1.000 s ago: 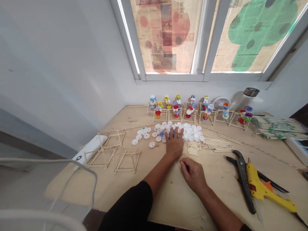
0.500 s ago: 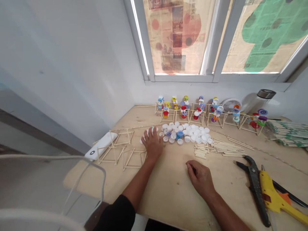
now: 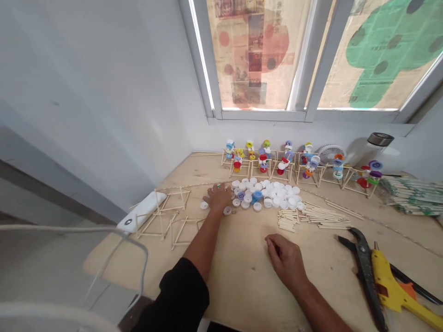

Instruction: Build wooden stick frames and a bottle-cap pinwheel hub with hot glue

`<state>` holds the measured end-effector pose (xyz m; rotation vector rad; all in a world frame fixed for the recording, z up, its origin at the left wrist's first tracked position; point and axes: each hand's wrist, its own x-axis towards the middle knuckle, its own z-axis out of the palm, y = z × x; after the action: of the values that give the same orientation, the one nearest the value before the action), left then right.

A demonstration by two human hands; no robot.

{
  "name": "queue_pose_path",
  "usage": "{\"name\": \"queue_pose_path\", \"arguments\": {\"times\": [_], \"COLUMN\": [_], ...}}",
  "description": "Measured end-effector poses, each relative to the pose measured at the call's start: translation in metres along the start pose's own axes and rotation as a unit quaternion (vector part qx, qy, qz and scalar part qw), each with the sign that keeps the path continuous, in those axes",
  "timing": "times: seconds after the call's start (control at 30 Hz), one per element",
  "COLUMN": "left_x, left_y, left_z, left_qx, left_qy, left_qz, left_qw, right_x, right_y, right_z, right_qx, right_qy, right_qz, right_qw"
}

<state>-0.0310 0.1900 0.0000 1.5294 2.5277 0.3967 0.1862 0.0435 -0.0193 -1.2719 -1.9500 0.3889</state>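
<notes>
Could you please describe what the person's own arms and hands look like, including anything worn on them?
The left arm emerges from a plain black sleeve. No sleeve shows on the visible part of the right arm. The left hand and right hand are both bare, without gloves.

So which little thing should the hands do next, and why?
Probably the left hand should pick up the white bottle cap close beside it. That cap lies apart from the pile of caps, within easy reach, while the right hand rests farther away on the board.
</notes>
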Motion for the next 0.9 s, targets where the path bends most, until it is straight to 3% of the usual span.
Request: {"name": "queue_pose_path", "arguments": {"times": [0.3, 0.47, 0.6, 0.73, 0.9], "left_x": [-0.032, -0.037, -0.035, -0.036, -0.039], "left_y": [0.014, -0.004, -0.023, -0.03, -0.03], "left_z": [0.0, -0.025, -0.043, -0.044, -0.04], "left_qx": [0.022, 0.064, 0.114, 0.145, 0.148], "left_qy": [-0.038, -0.025, -0.064, -0.107, -0.102], "left_qz": [0.045, 0.076, 0.104, 0.102, 0.093], "left_qw": [0.998, 0.995, 0.986, 0.978, 0.979], "right_x": [0.001, 0.001, 0.001, 0.0, 0.0], "right_y": [0.002, 0.002, 0.001, 0.0, 0.001], "right_z": [0.001, 0.0, -0.001, -0.001, -0.001], "right_qx": [0.005, 0.003, -0.002, -0.001, 0.006], "right_qy": [-0.006, -0.009, -0.006, 0.0, -0.007], "right_qz": [-0.006, 0.002, -0.007, -0.011, -0.008], "right_qw": [1.0, 1.0, 1.0, 1.0, 1.0]}}
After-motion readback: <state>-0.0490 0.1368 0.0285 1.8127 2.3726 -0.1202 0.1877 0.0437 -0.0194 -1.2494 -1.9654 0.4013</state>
